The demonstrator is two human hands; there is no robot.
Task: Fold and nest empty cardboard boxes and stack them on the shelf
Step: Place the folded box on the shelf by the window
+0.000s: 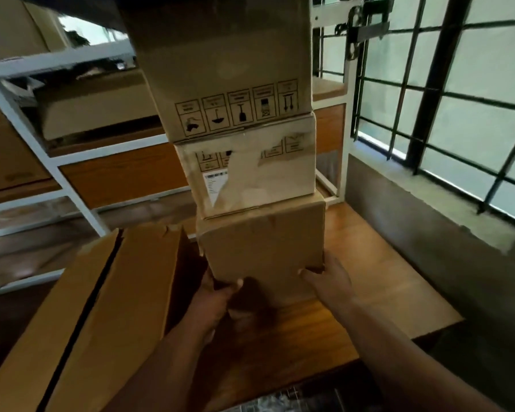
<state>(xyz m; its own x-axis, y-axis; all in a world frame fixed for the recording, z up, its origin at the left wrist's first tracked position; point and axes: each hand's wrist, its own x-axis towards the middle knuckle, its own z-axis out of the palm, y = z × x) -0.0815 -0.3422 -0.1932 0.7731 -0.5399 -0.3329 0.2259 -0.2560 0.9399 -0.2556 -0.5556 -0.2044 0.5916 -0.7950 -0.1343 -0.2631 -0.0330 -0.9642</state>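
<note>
Three closed boxes stacked, both hands (217, 295) (324, 278) gripping the bottom box (262, 242), contents unseen.

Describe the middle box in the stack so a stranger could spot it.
Find the tall stack of three cardboard boxes before the white shelf frame. The middle box sits on the plain bottom box. Alone, it is paler, with a torn white label.

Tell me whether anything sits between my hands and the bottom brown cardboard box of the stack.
Nothing visible does. The left hand and right hand both already grip the lower edge of the bottom brown cardboard box, at its two near corners.
</note>
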